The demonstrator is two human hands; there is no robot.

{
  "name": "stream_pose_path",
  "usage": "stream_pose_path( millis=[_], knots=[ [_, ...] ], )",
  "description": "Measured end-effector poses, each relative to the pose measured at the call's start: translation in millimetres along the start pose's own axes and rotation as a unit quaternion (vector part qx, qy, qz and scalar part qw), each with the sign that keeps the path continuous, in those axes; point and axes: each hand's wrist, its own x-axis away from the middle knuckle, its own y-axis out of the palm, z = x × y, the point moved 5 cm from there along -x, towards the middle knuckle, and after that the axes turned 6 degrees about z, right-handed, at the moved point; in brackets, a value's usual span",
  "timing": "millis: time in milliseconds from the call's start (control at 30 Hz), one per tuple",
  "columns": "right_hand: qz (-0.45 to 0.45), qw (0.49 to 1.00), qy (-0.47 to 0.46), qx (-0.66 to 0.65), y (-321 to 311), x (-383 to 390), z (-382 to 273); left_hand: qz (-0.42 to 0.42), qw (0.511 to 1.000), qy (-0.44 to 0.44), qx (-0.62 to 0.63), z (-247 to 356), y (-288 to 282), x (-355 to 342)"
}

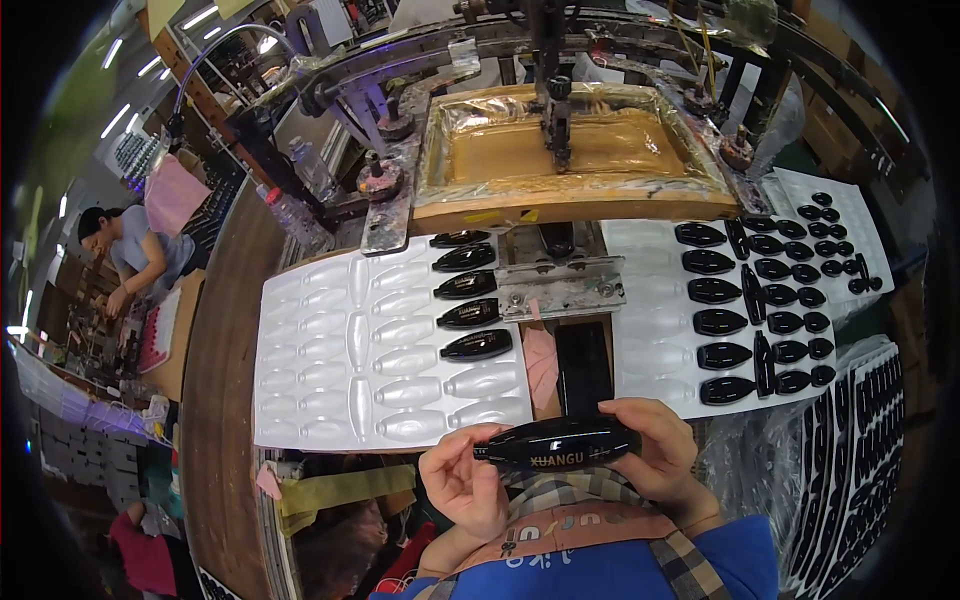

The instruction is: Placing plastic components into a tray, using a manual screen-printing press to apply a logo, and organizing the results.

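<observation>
Both hands hold one glossy black oval piece (557, 442) with gold lettering, level and close to my chest. My left hand (462, 482) pinches its left tip. My right hand (660, 450) wraps its right end. Just beyond it lies a white moulded tray (330, 350) whose right column carries several of the same black printed pieces (470, 314). On the right, another white tray (650, 330) has a column of black pieces (718, 322) and smaller black parts (800, 295).
A screen-printing machine with a yellow-framed screen (570, 150) stands at the back, a metal jig plate (560, 288) under it. Stacked trays of black parts (860, 440) sit at the right. Another person (135, 255) works at a far-left bench.
</observation>
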Motion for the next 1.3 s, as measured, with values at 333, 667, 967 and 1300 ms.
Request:
stream_pose_path(
  millis=[333, 667, 967, 1300],
  knots=[
    [-0.006, 1.000, -0.011, -0.017, -0.2, -2.7, -4.3, -0.007, 0.999, -0.007, -0.032, -4.0, -2.4, 1.6],
    [-0.011, 0.999, 0.009, -0.029, 0.5, 1.1, 1.7, 0.001, 0.999, 0.011, -0.048, 2.6, -2.2, 6.1],
    [-0.029, 0.998, 0.017, -0.056, -2.8, 3.3, 15.0, 0.023, 0.997, 0.018, -0.068, 6.7, -0.9, 17.3],
    [-0.047, 0.998, 0.013, -0.050, -3.7, 13.0, 21.6, 0.051, 0.994, 0.008, -0.092, 8.8, -3.4, 30.5]
  ],
)
